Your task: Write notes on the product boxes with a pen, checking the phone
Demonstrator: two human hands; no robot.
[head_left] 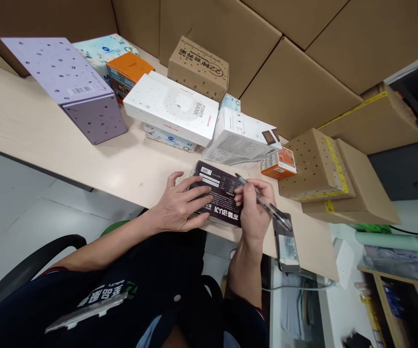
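Left hand (pixel 180 205) flat on the dark packet (pixel 219 193) — long axis roughly 11-to-5; right hand (pixel 254 205) pinches a pen (pixel 263 203), tip probably touching.

The counter (pixel 31 125) is pale beige with a faint wood grain. On it a lilac box (pixel 67 87) is speckled with small dark dots and carries a white barcode label. Behind it sits a white and turquoise patterned box (pixel 100 48), then an orange box (pixel 127 72). The power bank box (pixel 171 106) is white with fine grey specks and red lettering. A brown carton (pixel 198 67) bears black printing. The flat packet (pixel 219 193) under the hands is near black with white text. A small orange and white box (pixel 279 163) lies beside tan cartons (pixel 314 164) dotted with dark holes and edged in yellow tape. The pen (pixel 263 203) looks silvery grey
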